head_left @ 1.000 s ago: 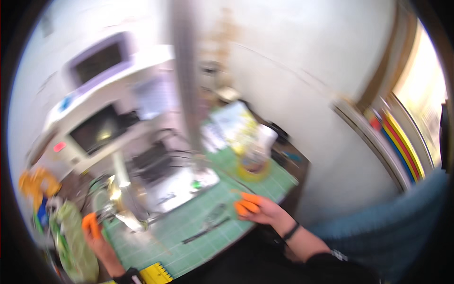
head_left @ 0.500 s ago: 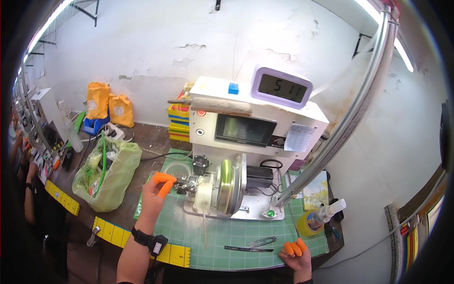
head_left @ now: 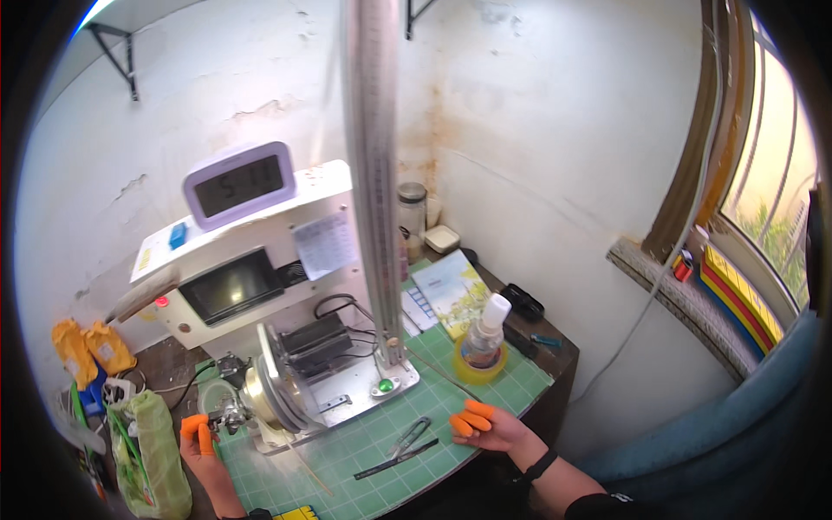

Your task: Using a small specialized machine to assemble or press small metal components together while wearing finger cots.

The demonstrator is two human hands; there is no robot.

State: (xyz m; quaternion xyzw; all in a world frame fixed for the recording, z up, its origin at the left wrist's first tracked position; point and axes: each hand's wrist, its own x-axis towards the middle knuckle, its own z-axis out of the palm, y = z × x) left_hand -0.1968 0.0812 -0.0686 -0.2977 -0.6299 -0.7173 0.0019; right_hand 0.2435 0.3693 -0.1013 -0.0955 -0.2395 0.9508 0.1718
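Left hand [head_left: 204, 459]: where orange finger cots [head_left: 205, 433] reach the metal clamp [head_left: 232, 419] (left of the wheel [head_left: 257, 400]), any grip is unclear.
Right hand [head_left: 498, 431]: fingers [head_left: 475, 414] curled near the green cutting mat [head_left: 347, 438]; cannot tell if holding anything.

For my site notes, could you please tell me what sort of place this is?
Probably a small workshop: a white machine with a dark screen and an exposed wheel stands on a green gridded mat, and the right hand wears orange finger covers.

lilac clock [head_left: 239, 185] | lidded jar [head_left: 412, 218] | floral booklet [head_left: 452, 290] | orange packets [head_left: 110, 348]
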